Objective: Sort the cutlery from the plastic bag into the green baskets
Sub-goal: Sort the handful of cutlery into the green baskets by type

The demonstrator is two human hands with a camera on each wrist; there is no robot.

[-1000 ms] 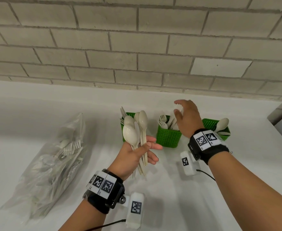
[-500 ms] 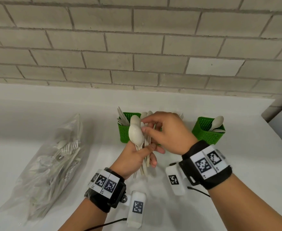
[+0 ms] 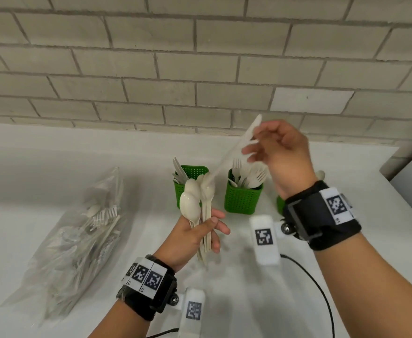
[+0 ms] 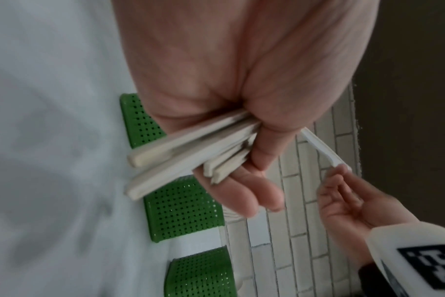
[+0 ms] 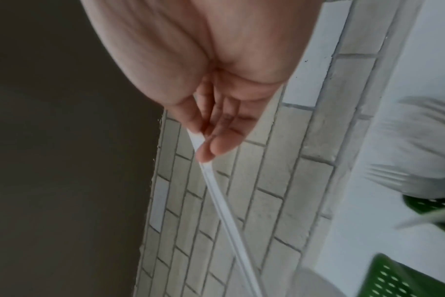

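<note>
My left hand (image 3: 207, 230) grips a bunch of white plastic spoons (image 3: 190, 206) by their handles (image 4: 186, 148), bowls up, in front of the green baskets. My right hand (image 3: 256, 142) is raised to the upper right and pinches one long white cutlery piece (image 3: 231, 152) near its upper end. Its lower end still lies among the spoon bowls, so its kind is unclear. Edge-on it shows as a thin strip (image 5: 224, 217). The left basket (image 3: 192, 174) holds knives, the middle basket (image 3: 242, 197) forks. The right basket (image 3: 280, 203) is mostly hidden behind my right wrist.
The clear plastic bag (image 3: 78, 240) with more cutlery lies on the white counter (image 3: 54, 179) at the left. A brick wall (image 3: 200, 69) stands right behind the baskets. A black cable (image 3: 322, 296) runs under my right forearm.
My right hand went from the middle basket to the bunch, took hold of one piece and has drawn it up and to the right. The left hand has stayed put.
</note>
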